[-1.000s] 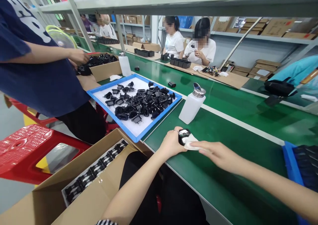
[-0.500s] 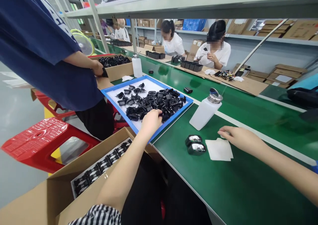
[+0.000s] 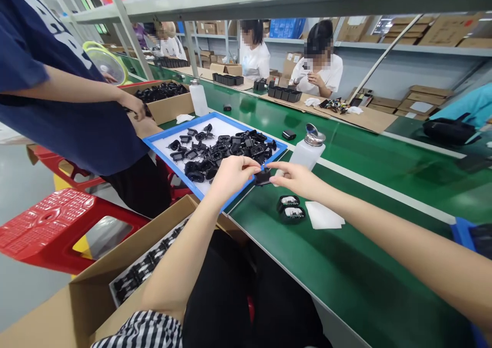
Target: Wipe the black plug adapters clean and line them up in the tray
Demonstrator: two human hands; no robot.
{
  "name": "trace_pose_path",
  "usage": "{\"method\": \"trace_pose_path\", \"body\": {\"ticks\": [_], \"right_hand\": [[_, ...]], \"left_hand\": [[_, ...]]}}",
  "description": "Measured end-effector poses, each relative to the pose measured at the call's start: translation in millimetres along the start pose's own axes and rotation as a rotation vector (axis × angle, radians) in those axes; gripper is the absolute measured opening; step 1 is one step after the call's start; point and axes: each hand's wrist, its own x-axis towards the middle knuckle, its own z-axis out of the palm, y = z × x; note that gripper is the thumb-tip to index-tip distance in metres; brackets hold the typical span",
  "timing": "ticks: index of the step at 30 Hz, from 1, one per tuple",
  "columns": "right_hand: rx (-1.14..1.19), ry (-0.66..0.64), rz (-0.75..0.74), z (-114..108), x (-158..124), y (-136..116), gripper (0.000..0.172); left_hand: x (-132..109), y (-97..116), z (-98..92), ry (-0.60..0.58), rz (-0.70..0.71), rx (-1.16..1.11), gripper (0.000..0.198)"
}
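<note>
Black plug showing between left hand, right hand — can't tell which is gripping — right hand partly hiding bottle.

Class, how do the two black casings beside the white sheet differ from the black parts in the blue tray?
The casings sit paired on the green bench; the tray parts lie jumbled. The casings show white inside; the tray parts look mostly black. Both are black outside.

Factory workshop, long green workbench, co-workers, parts tray, shelved boxes, seemingly cardboard
</note>
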Motion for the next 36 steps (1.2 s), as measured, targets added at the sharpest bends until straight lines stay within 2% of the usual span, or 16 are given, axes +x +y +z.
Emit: {"method": "trace_pose_path", "body": {"ticks": [3, 6, 9, 12, 17, 22, 25, 28, 29, 31, 33, 36], "right_hand": [[0.059, -0.065, -0.032, -4.4, 0.1, 1.9, 0.026], [0.076, -0.057, 0.031, -11.2, -8.7, 9.6, 0.021], [0.086, -0.021, 0.162, -16.0, -20.9, 20.3, 0.02], [0.102, 0.044, 0.227, -15.6, -29.7, 32.7, 0.014], [0.039, 0.15, 0.178, -7.8, -34.3, 50.2, 0.012], [-0.089, 0.272, 0.184, -1.7, -33.6, 43.4, 0.013], [-0.096, 0.335, 0.143, -2.7, -32.8, 30.2, 0.02], [0.058, 0.254, 0.028, -9.7, -32.6, 23.7, 0.02], [0.133, 0.21, 0.005, -12.9, -32.5, 24.1, 0.019], [0.237, 0.126, -0.004, -19.0, -32.5, 27.6, 0.029], [0.228, 0.09, -0.011, -22.7, -32.4, 32.5, 0.038], [0.086, 0.161, -0.047, -21.9, -32.8, 38.6, 0.026]], "left_hand": [[-8.1, 11.0, 6.4, -0.002, 0.04, -0.032, 0.014], [-14.5, 8.2, 21.1, -0.031, 0.037, -0.049, 0.025], [-18.8, -2.5, 40.9, -0.194, 0.025, -0.015, 0.042], [-20.7, -11.1, 63.1, -0.315, 0.047, 0.001, 0.045], [-18.4, -13.6, 89.7, -0.264, 0.075, 0.011, 0.038], [-10.6, -4.2, 89.1, -0.163, 0.179, -0.011, 0.048], [-4.9, 6.5, 82.0, -0.141, 0.177, -0.055, 0.05], [-1.2, 13.9, 76.4, -0.061, 0.156, -0.053, 0.032], [-0.8, 15.1, 75.3, -0.055, 0.167, -0.066, 0.028], [-1.0, 16.2, 75.0, -0.094, 0.232, -0.096, 0.024], [-2.0, 16.6, 77.1, -0.137, 0.293, -0.071, 0.023], [-3.0, 15.5, 82.4, -0.147, 0.252, 0.004, 0.031]]}}
